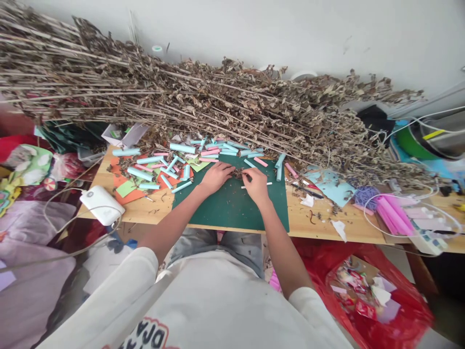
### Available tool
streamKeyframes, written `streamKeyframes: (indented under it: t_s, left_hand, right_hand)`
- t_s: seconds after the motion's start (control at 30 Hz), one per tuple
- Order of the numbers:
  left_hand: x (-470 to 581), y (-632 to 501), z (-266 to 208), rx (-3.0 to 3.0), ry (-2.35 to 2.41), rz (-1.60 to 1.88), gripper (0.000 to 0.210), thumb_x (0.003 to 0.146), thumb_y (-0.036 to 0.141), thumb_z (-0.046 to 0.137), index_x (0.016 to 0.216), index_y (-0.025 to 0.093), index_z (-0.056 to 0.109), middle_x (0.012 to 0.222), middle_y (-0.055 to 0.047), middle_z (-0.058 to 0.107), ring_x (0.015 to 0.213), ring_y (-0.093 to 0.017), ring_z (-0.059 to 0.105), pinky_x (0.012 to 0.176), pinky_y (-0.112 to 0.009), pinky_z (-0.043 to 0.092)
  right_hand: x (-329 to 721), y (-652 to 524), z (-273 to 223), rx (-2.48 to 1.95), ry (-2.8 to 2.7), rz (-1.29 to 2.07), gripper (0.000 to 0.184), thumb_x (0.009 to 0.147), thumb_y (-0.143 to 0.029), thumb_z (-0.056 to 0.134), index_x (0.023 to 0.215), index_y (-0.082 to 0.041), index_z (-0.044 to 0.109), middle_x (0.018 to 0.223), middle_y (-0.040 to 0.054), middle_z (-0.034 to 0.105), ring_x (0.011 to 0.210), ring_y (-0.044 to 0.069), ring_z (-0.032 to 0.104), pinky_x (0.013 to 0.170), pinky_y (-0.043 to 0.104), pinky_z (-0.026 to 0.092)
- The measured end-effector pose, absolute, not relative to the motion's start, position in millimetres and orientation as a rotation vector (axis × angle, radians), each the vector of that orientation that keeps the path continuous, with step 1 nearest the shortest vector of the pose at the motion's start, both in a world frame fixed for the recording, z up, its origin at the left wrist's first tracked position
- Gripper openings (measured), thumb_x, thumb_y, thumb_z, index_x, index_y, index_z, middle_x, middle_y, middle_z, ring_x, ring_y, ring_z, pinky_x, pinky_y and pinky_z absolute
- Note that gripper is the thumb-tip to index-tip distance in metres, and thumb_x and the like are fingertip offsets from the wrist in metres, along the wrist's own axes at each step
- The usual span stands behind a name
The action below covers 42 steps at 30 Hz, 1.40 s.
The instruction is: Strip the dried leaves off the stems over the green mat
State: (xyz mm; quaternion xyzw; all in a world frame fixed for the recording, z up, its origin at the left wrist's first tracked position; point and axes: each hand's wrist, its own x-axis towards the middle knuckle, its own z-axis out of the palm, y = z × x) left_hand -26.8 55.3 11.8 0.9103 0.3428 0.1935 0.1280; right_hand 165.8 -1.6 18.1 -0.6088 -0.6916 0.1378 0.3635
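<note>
My left hand [217, 177] rests on the dark green mat [225, 213], fingers stretched toward a small heap of crumbled dried leaves [238, 173]. Across from it, my right hand [256, 185] is closed in a pinch at the right side of this heap. What its fingertips hold is too small to make out. A thin white stick [269, 184] shows on both sides of my right hand, partly hidden by it. Blue paper tubes [182, 148] and pink paper tubes [260, 161] lie around the mat's far and left edges.
A large pile of dried leafy stalks [225, 102] covers the back of the wooden table [327, 218]. A white power bank [102, 205] sits at the left edge. Purple yarn [366, 197] and a black pen [307, 190] lie right. A red trash bag [407, 310] hangs below.
</note>
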Motion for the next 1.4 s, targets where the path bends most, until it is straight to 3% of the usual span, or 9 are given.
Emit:
streamKeyframes:
  t_s: [0.27, 0.4, 0.5, 0.6, 0.73, 0.87, 1.07, 1.27, 1.4]
  left_hand:
    - [-43, 34, 32, 2.475, 1.044, 0.921, 0.049, 0.088, 0.033, 0.063, 0.135, 0.020, 0.053, 0.141, -0.014, 0.051, 0.136, -0.030, 0.041, 0.111, -0.051, 0.038]
    - [-44, -6, 39, 2.217, 1.184, 1.154, 0.027, 0.096, 0.031, 0.051, 0.117, 0.019, 0.064, 0.114, -0.011, 0.067, 0.111, -0.021, 0.060, 0.097, -0.039, 0.050]
    - [-36, -30, 32, 2.142, 1.137, 1.177, 0.025, 0.098, 0.026, 0.047, 0.110, 0.018, 0.067, 0.100, -0.009, 0.070, 0.095, -0.016, 0.064, 0.088, -0.032, 0.053]
    - [-23, -31, 26, 2.283, 1.034, 1.072, 0.025, 0.097, 0.024, 0.048, 0.113, 0.019, 0.066, 0.108, -0.009, 0.069, 0.100, -0.016, 0.062, 0.093, -0.032, 0.051]
    - [-6, -2, 24, 2.539, 1.162, 0.846, 0.038, 0.092, 0.024, 0.057, 0.129, 0.018, 0.058, 0.133, -0.015, 0.057, 0.117, -0.027, 0.051, 0.099, -0.043, 0.045]
    - [2, 26, 13, 2.616, 1.183, 0.637, 0.027, 0.094, 0.024, 0.051, 0.114, 0.019, 0.068, 0.113, -0.011, 0.068, 0.103, -0.026, 0.054, 0.083, -0.038, 0.047]
    - [1, 35, 3, 2.571, 1.124, 0.769, 0.024, 0.094, 0.024, 0.052, 0.107, 0.017, 0.071, 0.107, -0.012, 0.068, 0.100, -0.024, 0.054, 0.088, -0.037, 0.045]
    - [-14, 10, 32, 2.044, 1.204, 1.157, 0.032, 0.098, 0.032, 0.045, 0.111, 0.016, 0.070, 0.105, -0.013, 0.067, 0.102, -0.022, 0.059, 0.094, -0.036, 0.047]
    - [-28, -12, 41, 1.388, 1.122, 0.992, 0.046, 0.094, 0.048, 0.049, 0.121, 0.015, 0.065, 0.110, -0.011, 0.068, 0.080, -0.017, 0.065, 0.074, -0.032, 0.056]
  right_hand:
    - [159, -31, 42, -1.599, -1.538, 0.423, 0.018, 0.087, -0.028, 0.054, 0.089, -0.019, 0.069, 0.089, 0.0066, 0.070, 0.075, 0.018, 0.063, 0.076, 0.032, 0.051]
    - [155, -34, 36, -1.610, -1.258, 0.524, 0.022, 0.084, -0.036, 0.058, 0.090, -0.019, 0.069, 0.088, 0.0067, 0.070, 0.072, 0.018, 0.063, 0.072, 0.032, 0.052]
    - [159, -26, 29, -1.672, -1.134, 0.615, 0.025, 0.078, -0.038, 0.062, 0.088, -0.017, 0.070, 0.077, 0.0053, 0.069, 0.066, 0.018, 0.062, 0.067, 0.031, 0.051]
    - [164, -18, 28, -1.733, -1.192, 0.654, 0.024, 0.075, -0.037, 0.063, 0.084, -0.016, 0.071, 0.069, 0.0035, 0.068, 0.061, 0.017, 0.060, 0.065, 0.031, 0.049]
    - [164, -18, 30, -1.733, -1.215, 0.640, 0.025, 0.074, -0.036, 0.063, 0.085, -0.016, 0.072, 0.071, 0.0043, 0.069, 0.062, 0.017, 0.060, 0.066, 0.030, 0.050]
    - [169, -20, 23, -1.636, -1.093, 0.793, 0.027, 0.069, -0.038, 0.068, 0.082, -0.015, 0.071, 0.073, 0.0048, 0.070, 0.063, 0.017, 0.061, 0.065, 0.030, 0.050]
    - [189, -21, 22, -1.613, -0.921, 0.719, 0.027, 0.065, -0.037, 0.072, 0.082, -0.016, 0.070, 0.073, 0.0032, 0.069, 0.065, 0.016, 0.061, 0.067, 0.029, 0.049]
    - [165, -34, 46, -1.504, -1.082, 0.919, 0.025, 0.068, -0.036, 0.072, 0.083, -0.017, 0.070, 0.078, 0.0035, 0.070, 0.069, 0.017, 0.064, 0.069, 0.030, 0.052]
    - [146, -43, 55, -1.470, -1.216, 0.974, 0.023, 0.074, -0.037, 0.070, 0.087, -0.018, 0.070, 0.081, 0.0042, 0.071, 0.069, 0.017, 0.065, 0.068, 0.030, 0.053]
